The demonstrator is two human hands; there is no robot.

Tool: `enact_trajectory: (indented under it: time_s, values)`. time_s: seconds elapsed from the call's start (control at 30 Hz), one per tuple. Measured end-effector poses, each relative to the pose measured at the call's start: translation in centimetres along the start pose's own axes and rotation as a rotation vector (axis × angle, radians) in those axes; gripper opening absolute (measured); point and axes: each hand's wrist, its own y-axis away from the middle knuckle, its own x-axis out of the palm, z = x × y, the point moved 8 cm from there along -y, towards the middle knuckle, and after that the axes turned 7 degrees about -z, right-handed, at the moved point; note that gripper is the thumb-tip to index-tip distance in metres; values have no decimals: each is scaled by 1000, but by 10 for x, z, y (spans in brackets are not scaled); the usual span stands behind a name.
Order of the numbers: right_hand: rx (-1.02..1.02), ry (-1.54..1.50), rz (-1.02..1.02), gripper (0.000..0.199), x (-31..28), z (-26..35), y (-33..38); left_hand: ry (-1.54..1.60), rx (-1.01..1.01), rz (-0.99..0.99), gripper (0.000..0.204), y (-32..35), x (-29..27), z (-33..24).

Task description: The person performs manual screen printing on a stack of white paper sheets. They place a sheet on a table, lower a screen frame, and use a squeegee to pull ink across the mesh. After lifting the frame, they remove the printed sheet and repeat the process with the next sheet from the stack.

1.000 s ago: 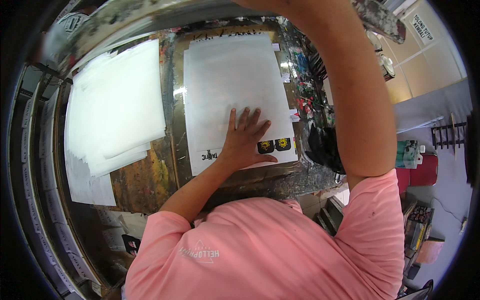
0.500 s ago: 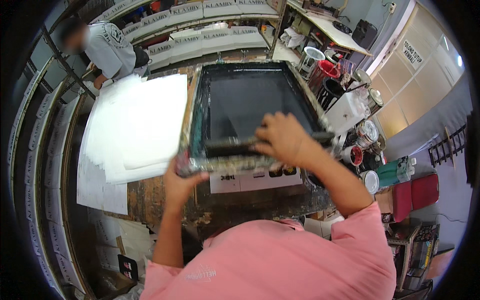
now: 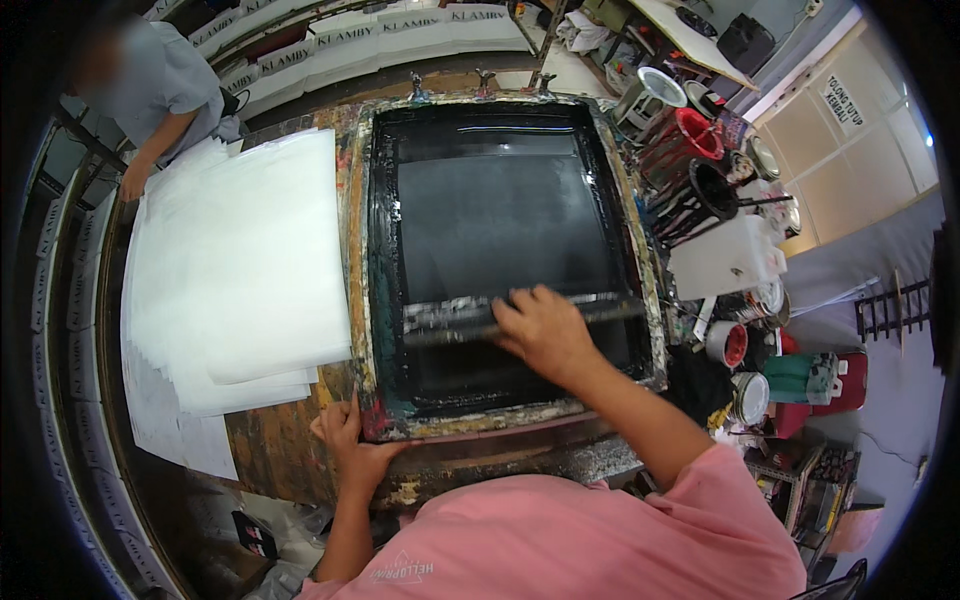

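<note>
- A print workshop: shelves (image 3: 400, 48) of pale packets run beyond the hands, and a wooden table (image 3: 275, 440) smeared with paint lies beneath them.
- A paint-crusted screen frame (image 3: 354, 310) lies on the table directly in front of the worker in a pink shirt (image 3: 560, 540), its dark mesh (image 3: 490, 215) stretching away beyond the right hand.
- The right hand (image 3: 548, 335) closes over a long squeegee (image 3: 450, 317), fingers bent across its upper edge; the tool lies crosswise on the mesh, reaching out to both sides of the hand.
- The left hand (image 3: 355, 445) is at the frame's near left corner, thumb spread away from the fingers; how firmly it grips cannot be told.
- Beyond the left hand, just left of the frame, spreads a stack of white paper (image 3: 240, 270), its sheets unevenly layered.
- Farther off past that stack, a co-worker (image 3: 165, 85) in a light grey shirt leans in, one arm lowered beside the paper's far left edge.
- To the right of the right hand crowd a red-stained can (image 3: 700, 135), a black-stained can (image 3: 712, 188), a white container (image 3: 725, 255) and a green jug (image 3: 800, 378).
</note>
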Motion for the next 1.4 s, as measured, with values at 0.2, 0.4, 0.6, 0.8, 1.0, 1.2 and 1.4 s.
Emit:
enact_trajectory:
  time_s: [0.2, 0.4, 0.6, 0.8, 1.0, 1.2, 1.4]
  values:
    - [-57, 57, -148, 41, 37, -78, -120, 35, -41, 19, 106, 1, -4, 2]
    - [-63, 123, -148, 33, 54, -131, -199, 71, 4, -42, 104, -4, -13, -8]
    - [-61, -57, 229, 46, -15, -87, -160, 93, 93, -174, 120, 5, -19, -8]
    - [48, -137, 263, 35, -84, 27, 20, 814, -175, -180, 116, 5, -6, -9]
    - [-14, 168, -232, 38, -199, 92, 3, 1155, -94, -484, 99, -51, -82, -75]
    - [-122, 295, -566, 37, -269, 58, -90, 1208, 305, -882, 68, -165, -98, -72]
    - [-209, 335, -550, 37, -325, 82, -149, 451, 176, -226, 37, -328, 94, -31]
